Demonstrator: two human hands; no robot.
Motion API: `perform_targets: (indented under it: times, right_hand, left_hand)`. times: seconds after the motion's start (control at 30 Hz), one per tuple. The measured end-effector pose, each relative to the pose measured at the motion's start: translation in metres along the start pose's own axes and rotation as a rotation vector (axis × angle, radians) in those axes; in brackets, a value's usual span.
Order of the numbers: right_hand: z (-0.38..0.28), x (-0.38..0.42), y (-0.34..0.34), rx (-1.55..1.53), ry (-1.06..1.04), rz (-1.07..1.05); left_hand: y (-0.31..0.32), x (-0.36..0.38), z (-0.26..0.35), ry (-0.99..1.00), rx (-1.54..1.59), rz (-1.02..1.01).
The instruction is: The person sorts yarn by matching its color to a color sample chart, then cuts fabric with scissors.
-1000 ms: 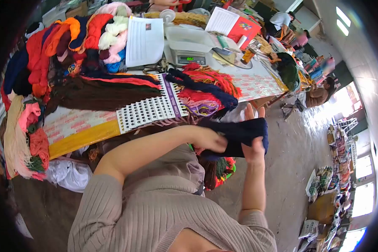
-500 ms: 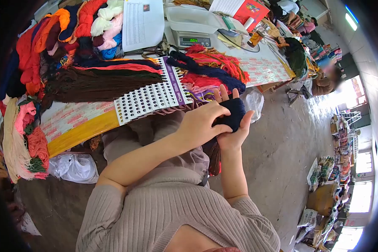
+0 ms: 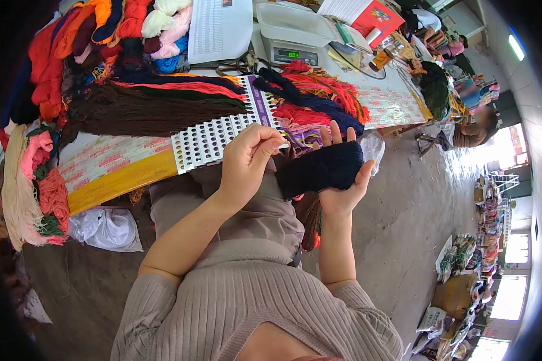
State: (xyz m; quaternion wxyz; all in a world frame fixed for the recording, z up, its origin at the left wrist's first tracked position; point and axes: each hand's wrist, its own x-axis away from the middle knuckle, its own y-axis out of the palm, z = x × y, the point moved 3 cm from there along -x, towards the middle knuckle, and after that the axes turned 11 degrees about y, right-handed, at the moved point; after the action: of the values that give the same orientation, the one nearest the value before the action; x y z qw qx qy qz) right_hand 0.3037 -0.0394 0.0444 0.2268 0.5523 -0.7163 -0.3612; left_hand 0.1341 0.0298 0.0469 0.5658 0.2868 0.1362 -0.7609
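A hank of dark navy yarn [image 3: 322,168] lies across the palm and lower fingers of my right hand [image 3: 344,197]. That palm faces up, with the fingers stretched out past the yarn and the thumb beside it. To the left, apart from the hank, my left hand [image 3: 250,161] is closed in a pinch; a tiny pale bit shows at its fingertips, too small to name. Behind it, white perforated cards [image 3: 208,141] with a purple strip lie on the table, yarn strands running from their holes. Another navy hank [image 3: 310,99] rests on red and pink yarn [image 3: 343,90].
On the table [image 3: 120,180] sit colourful yarn hanks [image 3: 135,21], a printed sheet [image 3: 220,33], scissors [image 3: 247,62], a scale [image 3: 292,55] with a clear plastic tub, and a red booklet [image 3: 376,21]. White plastic bags [image 3: 105,230] hang below. Another person [image 3: 479,129] sits at the right.
My left hand has lifted off the navy yarn and moved left, its fingers now pinched. The hank now lies stretched out leftward from my right hand instead of bunched in the palm.
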Motion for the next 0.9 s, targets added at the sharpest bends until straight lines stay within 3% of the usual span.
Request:
perform_targets:
  times: [0.07,0.2,0.23,0.37,0.43,0.57,0.63,0.67,0.77,0.8,0.87,0.9]
  right_hand:
    - [0.001,0.0,0.003,-0.002,0.004,0.017]
    - [0.01,-0.001,0.005,0.041,0.003,0.001]
    - [0.012,0.0,0.008,0.043,0.024,0.003]
    - [0.019,0.004,0.016,0.051,0.034,0.003]
    - [0.016,0.006,0.011,0.05,0.017,-0.006]
    - [0.009,0.007,-0.006,0.108,-0.039,0.103]
    - [-0.001,0.002,-0.021,0.016,-0.076,0.125]
    - [-0.008,-0.002,-0.03,-0.046,-0.11,0.015]
    - [-0.032,-0.003,-0.04,-0.301,-0.055,0.003]
    - [-0.033,-0.001,-0.041,-0.304,-0.063,0.008]
    - [-0.037,0.001,-0.045,-0.257,-0.062,0.076]
    - [-0.038,0.002,-0.045,-0.256,-0.067,0.071]
  left_hand:
    - [0.0,0.001,0.0,-0.008,0.083,-0.016]
    - [0.031,0.008,0.005,-0.011,-0.018,-0.354]
    - [0.04,0.014,0.0,0.02,-0.051,-0.36]
    - [0.043,0.016,-0.024,-0.124,0.165,-0.21]
    - [0.028,0.012,-0.031,-0.409,0.422,-0.009]
    - [0.003,0.0,-0.013,-0.444,0.974,0.181]
    - [0.008,0.01,0.0,-0.494,1.294,-0.073]
    - [0.015,0.02,0.002,-0.54,1.402,-0.271]
    - [0.026,0.052,-0.015,-0.69,0.83,-0.785]
    - [0.026,0.059,-0.037,-0.711,0.58,-0.816]
    - [0.018,0.065,-0.076,-0.721,0.305,-0.669]
    - [0.011,0.06,-0.076,-0.67,-0.006,-0.645]
